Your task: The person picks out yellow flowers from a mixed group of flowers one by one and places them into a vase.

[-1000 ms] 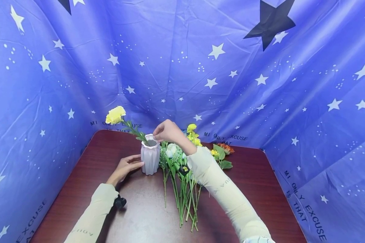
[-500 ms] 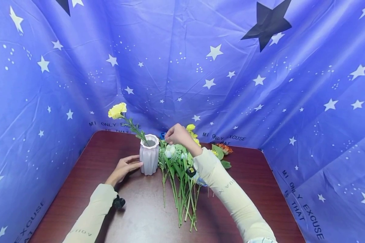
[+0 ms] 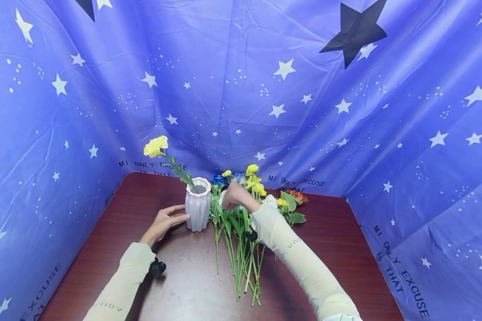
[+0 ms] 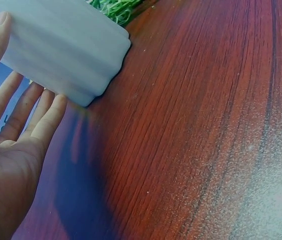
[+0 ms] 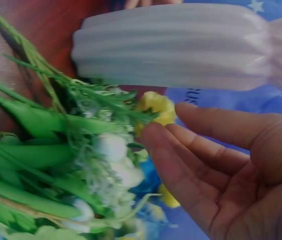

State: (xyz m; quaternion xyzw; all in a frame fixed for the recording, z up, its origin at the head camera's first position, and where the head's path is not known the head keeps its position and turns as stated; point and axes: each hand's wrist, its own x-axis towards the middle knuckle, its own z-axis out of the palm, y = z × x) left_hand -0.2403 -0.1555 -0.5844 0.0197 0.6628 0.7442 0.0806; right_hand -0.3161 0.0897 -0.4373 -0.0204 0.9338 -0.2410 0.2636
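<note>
A pale, fluted vase stands upright on the table, holding one yellow carnation that leans left out of its mouth. My left hand rests its fingertips against the vase's left side, fingers mostly straight, as the left wrist view shows with the vase wall between thumb and fingers. To the right of the vase, my right hand is over a pile of artificial flowers. In the right wrist view its fingers are loosely bent and hold nothing, close by white tulip buds and green sprigs.
Flower stems lie toward the front of the dark red table. Yellow blossoms, blue blossoms and an orange flower lie toward the back. A blue star-printed cloth encloses the table.
My right hand has moved from the vase's mouth rightward and down to the flower pile. The carnation stays in the vase, tilted a little more upright. My left hand keeps its place.
</note>
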